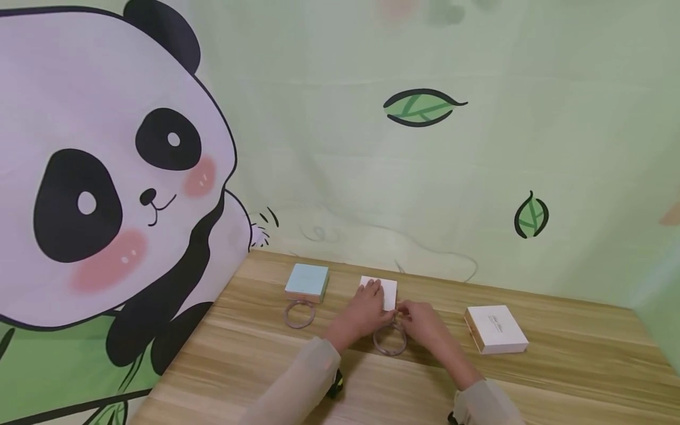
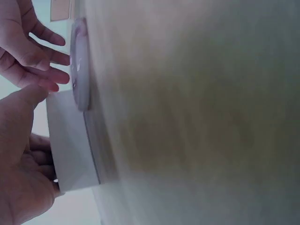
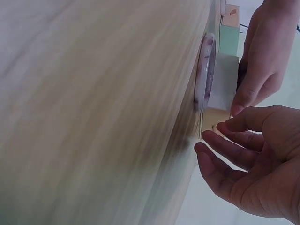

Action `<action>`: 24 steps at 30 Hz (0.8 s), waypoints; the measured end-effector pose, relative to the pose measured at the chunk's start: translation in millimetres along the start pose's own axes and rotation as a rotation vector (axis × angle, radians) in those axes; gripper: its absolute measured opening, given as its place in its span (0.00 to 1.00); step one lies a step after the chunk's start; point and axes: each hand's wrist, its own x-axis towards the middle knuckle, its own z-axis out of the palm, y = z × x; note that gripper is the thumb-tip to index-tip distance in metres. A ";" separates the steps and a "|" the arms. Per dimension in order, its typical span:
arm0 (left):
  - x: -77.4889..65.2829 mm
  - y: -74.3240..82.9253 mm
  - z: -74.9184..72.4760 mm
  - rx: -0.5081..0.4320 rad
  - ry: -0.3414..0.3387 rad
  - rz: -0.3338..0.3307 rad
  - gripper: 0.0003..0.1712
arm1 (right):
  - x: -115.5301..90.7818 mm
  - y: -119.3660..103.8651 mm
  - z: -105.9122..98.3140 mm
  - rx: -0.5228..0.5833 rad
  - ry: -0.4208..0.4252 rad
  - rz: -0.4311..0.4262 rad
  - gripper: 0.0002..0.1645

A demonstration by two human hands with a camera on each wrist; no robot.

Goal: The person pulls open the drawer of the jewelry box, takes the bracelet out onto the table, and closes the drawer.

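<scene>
A small white box [image 1: 390,288] stands near the table's back edge. My left hand [image 1: 363,313] holds it, fingers over the top and thumb at the front corner; in the left wrist view the box's pale side [image 2: 72,140] shows beside that thumb. My right hand [image 1: 419,321] is at the box's right front corner, its loosely bent fingers spread beside the brown end face [image 3: 220,116] and its thumb close to the left thumb. A purplish translucent bangle [image 1: 389,353] lies just in front of the box, seen edge-on in the right wrist view.
On the left sits a light blue box [image 1: 308,278] with a second bangle [image 1: 287,319] before it. Another white box [image 1: 496,327], with small print on its lid, stands on the right. A wall cloth [image 1: 329,147] printed with a panda hangs behind the wooden table [image 1: 563,378].
</scene>
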 end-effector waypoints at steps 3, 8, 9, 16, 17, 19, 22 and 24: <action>1.1 5.0 3.1 0.003 0.017 -0.035 0.43 | -4.5 4.3 -4.0 -0.038 -0.008 0.010 0.14; 3.0 8.7 6.8 -0.021 0.043 -0.069 0.42 | -10.7 12.4 -9.3 -0.097 0.008 0.009 0.15; 2.7 9.0 7.1 -0.029 0.044 -0.073 0.42 | -11.9 13.8 -10.0 -0.099 0.009 0.008 0.16; 2.1 8.8 6.9 -0.058 0.065 -0.051 0.41 | -21.1 20.2 -14.1 -0.102 0.008 0.016 0.18; 2.0 9.0 6.6 -0.052 0.063 -0.044 0.40 | -22.1 21.0 -14.3 -0.102 0.012 0.016 0.18; 1.4 10.0 5.3 -0.044 0.063 -0.035 0.40 | -24.0 22.7 -14.4 -0.107 0.015 0.019 0.18; 0.2 13.6 2.1 -0.007 0.052 -0.028 0.37 | -26.6 24.1 -15.4 -0.109 0.021 0.016 0.17; 0.5 16.9 0.1 0.014 0.046 -0.029 0.37 | -27.9 25.0 -16.6 -0.107 0.032 0.015 0.16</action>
